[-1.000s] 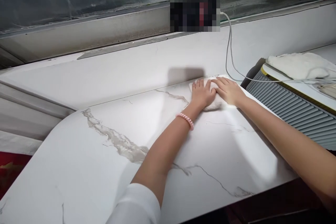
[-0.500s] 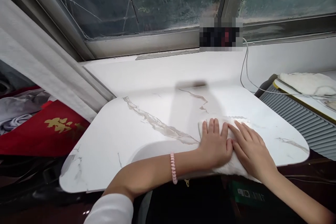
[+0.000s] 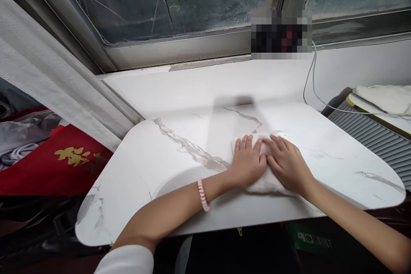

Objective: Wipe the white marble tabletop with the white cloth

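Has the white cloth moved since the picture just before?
Yes, the white cloth has moved away from the table's near edge, towards the window.

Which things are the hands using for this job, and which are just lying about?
Being used:
- left hand and right hand, both flat on the cloth
- white cloth, under them
- marbled tabletop, under the cloth

Just lying about:
- red fabric with gold marks
- grey fabric
- white fluffy piece, far right
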`<state>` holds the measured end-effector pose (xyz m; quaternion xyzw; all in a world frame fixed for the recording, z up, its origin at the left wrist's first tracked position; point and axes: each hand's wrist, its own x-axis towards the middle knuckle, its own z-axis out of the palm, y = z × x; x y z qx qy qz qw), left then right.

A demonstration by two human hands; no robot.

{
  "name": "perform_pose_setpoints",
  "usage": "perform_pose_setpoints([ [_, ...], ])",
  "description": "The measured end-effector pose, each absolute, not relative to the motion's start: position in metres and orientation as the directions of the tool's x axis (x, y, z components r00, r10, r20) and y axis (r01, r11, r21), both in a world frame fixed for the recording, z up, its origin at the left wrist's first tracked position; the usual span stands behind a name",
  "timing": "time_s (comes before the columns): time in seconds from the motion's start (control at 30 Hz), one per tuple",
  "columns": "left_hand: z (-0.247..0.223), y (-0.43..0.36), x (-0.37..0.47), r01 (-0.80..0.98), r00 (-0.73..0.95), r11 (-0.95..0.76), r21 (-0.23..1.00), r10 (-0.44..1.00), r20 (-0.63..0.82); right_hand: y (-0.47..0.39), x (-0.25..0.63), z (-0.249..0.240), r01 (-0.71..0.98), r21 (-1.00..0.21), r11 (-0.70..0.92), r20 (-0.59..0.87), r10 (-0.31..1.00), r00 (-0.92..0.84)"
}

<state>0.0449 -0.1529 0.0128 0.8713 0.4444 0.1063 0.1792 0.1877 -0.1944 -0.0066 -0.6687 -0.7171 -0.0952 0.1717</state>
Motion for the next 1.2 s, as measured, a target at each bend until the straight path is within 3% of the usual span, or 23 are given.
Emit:
perform_pose_setpoints([
  [0.33, 0.003, -0.005, 0.056, 0.808, 0.421, -0.484, 0.335, 0.873, 0.245, -0.033, 0.186, -0.005, 0.959, -0.261, 0.108, 0.396, 0.918, 0.004],
  [0.6, -0.001, 0.028, 0.059, 0.841, 0.374, -0.455, 0.294, 0.880, 0.293, 0.005, 0.186, -0.002, 0.950, -0.293, 0.105, 0.365, 0.931, 0.010],
  [0.83, 0.001, 0.000, 0.052, 0.859, 0.379, -0.431, 0.276, 0.898, 0.222, -0.024, 0.180, 0.000, 0.969, -0.228, 0.095, 0.294, 0.955, -0.024],
  [1.03, 0.004, -0.079, 0.022, 0.851, 0.432, -0.467, 0.240, 0.883, 0.183, -0.106, 0.151, -0.001, 0.985, -0.155, 0.072, 0.280, 0.960, -0.026],
  [1.2, 0.006, -0.164, -0.016, 0.826, 0.484, -0.511, 0.237, 0.859, 0.167, -0.195, 0.128, -0.007, 0.962, -0.213, 0.168, 0.298, 0.949, -0.100],
])
